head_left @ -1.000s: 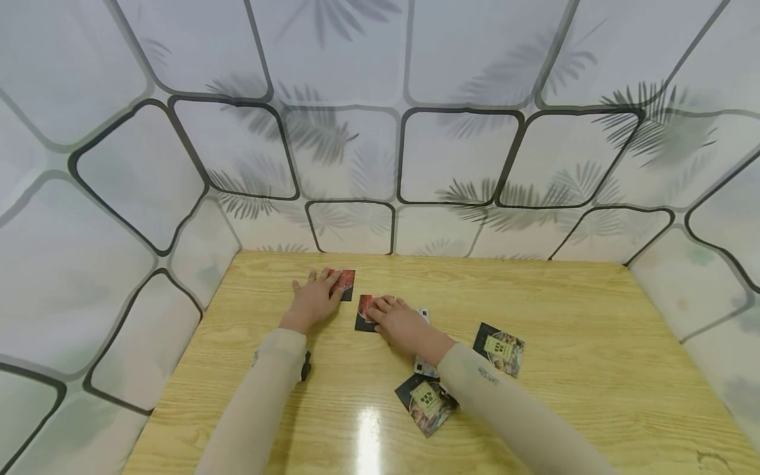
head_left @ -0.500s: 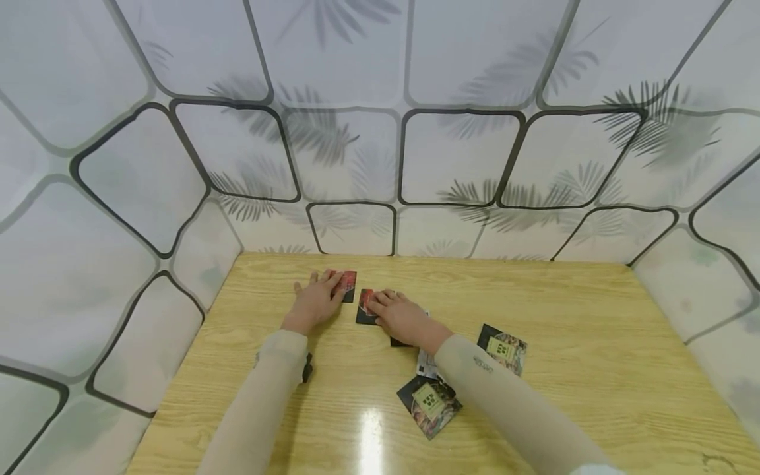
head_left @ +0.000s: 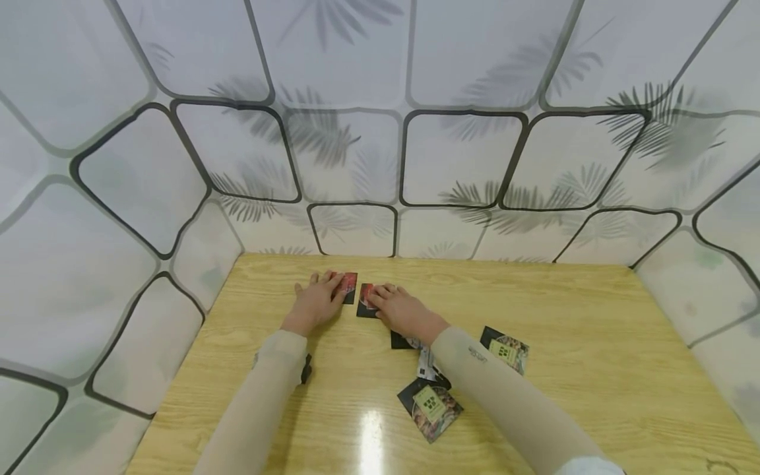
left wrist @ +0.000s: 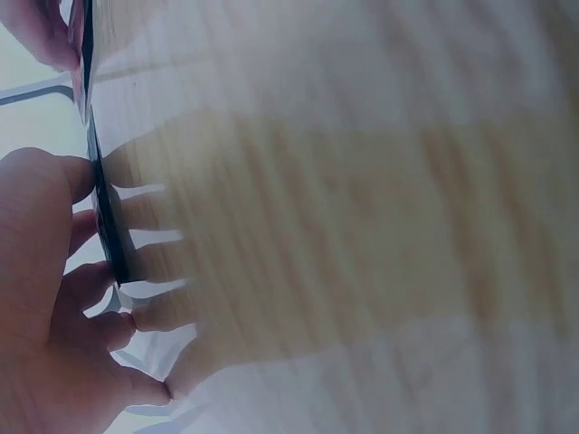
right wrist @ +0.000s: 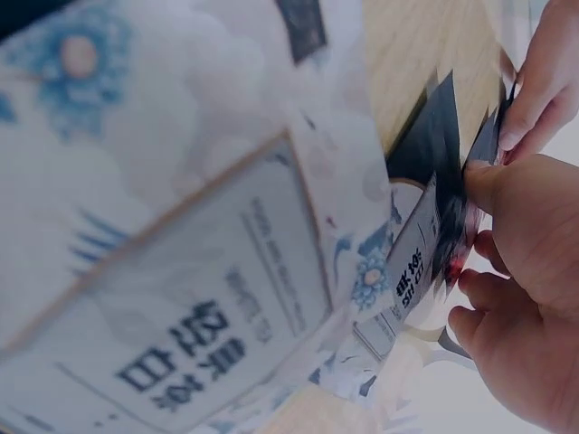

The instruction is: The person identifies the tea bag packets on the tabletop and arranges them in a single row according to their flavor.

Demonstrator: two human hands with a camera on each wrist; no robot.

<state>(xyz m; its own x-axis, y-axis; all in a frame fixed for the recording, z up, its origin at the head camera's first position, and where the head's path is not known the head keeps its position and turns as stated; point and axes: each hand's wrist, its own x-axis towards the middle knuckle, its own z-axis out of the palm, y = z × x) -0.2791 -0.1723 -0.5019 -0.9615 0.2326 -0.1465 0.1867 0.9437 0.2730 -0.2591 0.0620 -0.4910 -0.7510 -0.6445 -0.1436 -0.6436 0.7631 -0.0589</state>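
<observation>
My left hand [head_left: 315, 303] rests with spread fingers on a flat red and black packet [head_left: 351, 290] near the table's back left. Its thumb lies along the dark edge of this packet [left wrist: 110, 231] in the left wrist view. Just to the right, my right hand [head_left: 406, 313] grips a second red and black packet [head_left: 364, 307], thumb at its near edge and fingers bent over it. A narrow gap parts the two packets in the head view. Beneath the right wrist are a dark packet [head_left: 400, 340] and blue-flowered white packets [right wrist: 181, 226], partly hidden by the arm.
Two dark packets with yellow-green labels lie nearer: one packet [head_left: 431, 412] in front of the right forearm, the other packet [head_left: 505, 348] beyond it. The wooden table [head_left: 582, 303] meets a patterned fabric wall [head_left: 457, 158] at the back and sides.
My right hand has slid its red and black packet away from me, closer to level with the left one. More of the dark packet beneath shows. My left hand stays in place.
</observation>
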